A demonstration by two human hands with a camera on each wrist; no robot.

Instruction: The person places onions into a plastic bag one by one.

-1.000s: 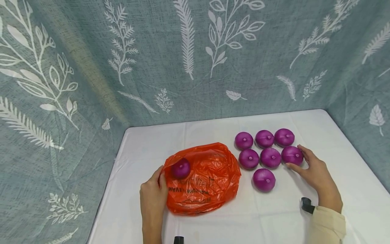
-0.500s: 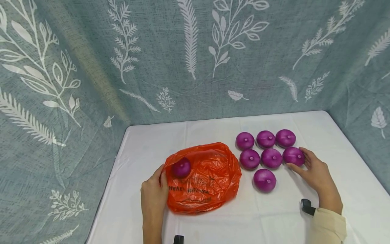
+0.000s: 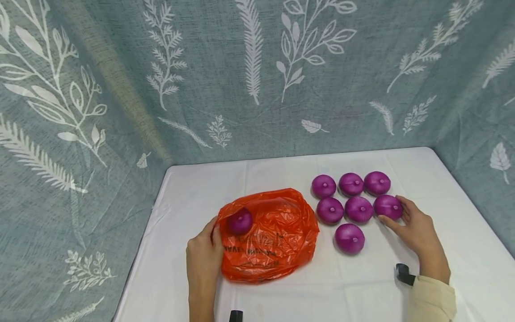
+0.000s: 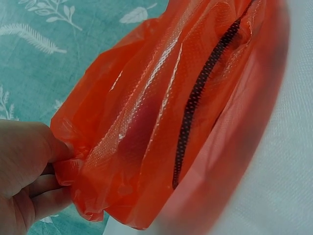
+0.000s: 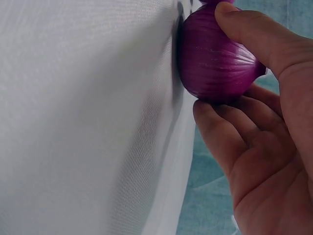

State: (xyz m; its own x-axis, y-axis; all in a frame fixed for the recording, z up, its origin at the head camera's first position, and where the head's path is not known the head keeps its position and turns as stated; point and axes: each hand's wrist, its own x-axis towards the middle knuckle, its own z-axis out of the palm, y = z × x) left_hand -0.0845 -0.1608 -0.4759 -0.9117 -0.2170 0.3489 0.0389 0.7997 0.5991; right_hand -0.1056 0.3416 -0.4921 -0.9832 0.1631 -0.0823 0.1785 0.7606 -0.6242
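My left hand [image 3: 204,250] pinches the left rim of an orange-red plastic bag [image 3: 261,250], which lies with its mouth spread. One red onion [image 3: 240,221] is inside, near that rim. In the left wrist view, thumb and fingers hold bunched film of the bag [image 4: 122,161], and a dark shape shows through it. My right hand [image 3: 416,228] grips another red onion [image 3: 388,207] on its right side, at the end of the nearer row. The right wrist view shows the thumb on one side of this onion [image 5: 215,54] and the fingertips on the other, close to the white cloth.
Several more red onions stand right of the bag: a back row with its middle onion [image 3: 351,184], two beside the gripped one, and a single onion [image 3: 349,239] in front. A white cloth [image 3: 306,295] covers the table. Patterned teal curtains [image 3: 273,129] hang behind and at both sides.
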